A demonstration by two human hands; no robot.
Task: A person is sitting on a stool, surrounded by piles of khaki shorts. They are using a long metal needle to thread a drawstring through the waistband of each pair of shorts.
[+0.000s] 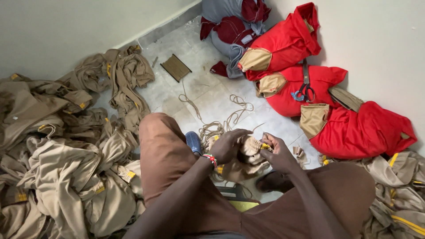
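— Fingers first: what are they doing?

— Both sets are clenched on one khaki garment. The left hand grips its bunched cloth from the side; the right hand pinches the edge by a small yellow tag.

— Where does that garment sit?

— Between the person's knees, held just above the floor, in front of brown trousers.

— Anything on the wrists?

— A beaded bracelet on the left one.

— And near the hands?

— A blue object lies just beside the left hand, against the leg; I cannot tell what it is. Tan cord loops across the tiles behind the garment, leading toward a flat card of the same cord.

— What surrounds the person?

— A big khaki pile on the left, more khaki pieces on the right. Red garments with tan pockets lean on the right wall, scissors resting on them. Grey and maroon clothes fill the corner.
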